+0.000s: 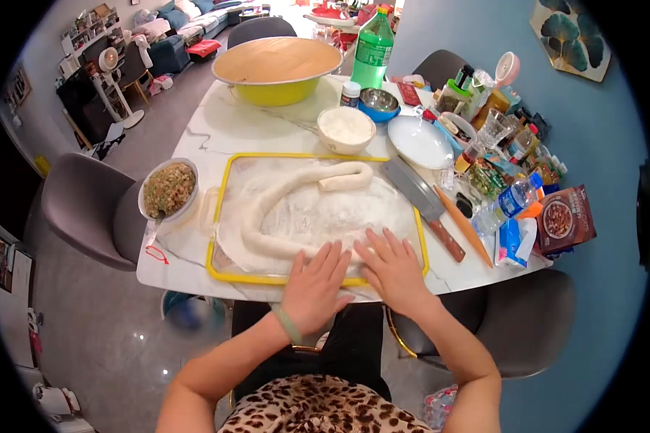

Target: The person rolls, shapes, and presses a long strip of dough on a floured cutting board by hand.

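Note:
A long rope of dough point(267, 206) curves in a C shape over a floured cutting board point(219, 216) with a yellow rim. My left hand point(316, 287) lies flat with fingers stretched over the rope's near end. Beside it, my right hand point(393, 270) is also flat, fingers spread, at the same near stretch of dough. The tip of that end is hidden under my hands. Loose flour covers the middle of the board. A cleaver point(415, 191) with a wooden handle rests across the board's right edge, and a wooden rolling pin point(466, 227) lies next to it.
Beyond the board stand a bowl of flour point(347, 128), a white oval dish point(420, 141) and a large covered yellow basin point(276, 90). A bowl of filling point(169, 189) sits at the left edge. Bottles, jars and a brown box point(567, 220) crowd the right side.

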Demonstrator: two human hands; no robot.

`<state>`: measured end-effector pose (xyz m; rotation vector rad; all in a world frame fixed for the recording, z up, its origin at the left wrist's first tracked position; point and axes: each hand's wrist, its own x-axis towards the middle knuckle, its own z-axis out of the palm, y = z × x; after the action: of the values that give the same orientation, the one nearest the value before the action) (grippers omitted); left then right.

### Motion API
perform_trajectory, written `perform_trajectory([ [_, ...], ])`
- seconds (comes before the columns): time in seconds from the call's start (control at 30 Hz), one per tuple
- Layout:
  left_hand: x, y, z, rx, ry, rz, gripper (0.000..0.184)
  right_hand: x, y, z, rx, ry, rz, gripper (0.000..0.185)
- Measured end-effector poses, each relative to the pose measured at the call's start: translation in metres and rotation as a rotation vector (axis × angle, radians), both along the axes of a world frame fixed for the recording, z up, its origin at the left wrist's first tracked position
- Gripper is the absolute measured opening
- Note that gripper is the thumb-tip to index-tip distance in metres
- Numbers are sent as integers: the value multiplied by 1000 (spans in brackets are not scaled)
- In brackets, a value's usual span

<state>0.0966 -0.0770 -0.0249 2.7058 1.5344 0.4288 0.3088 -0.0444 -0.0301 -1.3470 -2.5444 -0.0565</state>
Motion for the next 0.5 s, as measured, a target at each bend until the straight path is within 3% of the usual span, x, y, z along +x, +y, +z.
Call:
perform_trajectory([
  [0.07, 2, 2, 2, -27, 12, -44, 74, -1, 11, -3, 21, 41, -6, 46],
  [0.27, 11, 79, 14, -145, 29, 223, 71, -17, 112, -10, 108, 32, -190, 45],
  [0.4, -2, 23, 10, -112, 34, 63, 71, 9, 52, -9, 48, 22, 7, 44],
  [0.5, -14, -11, 11, -72, 59, -1, 73, 17, 9, -5, 23, 30, -6, 43],
])
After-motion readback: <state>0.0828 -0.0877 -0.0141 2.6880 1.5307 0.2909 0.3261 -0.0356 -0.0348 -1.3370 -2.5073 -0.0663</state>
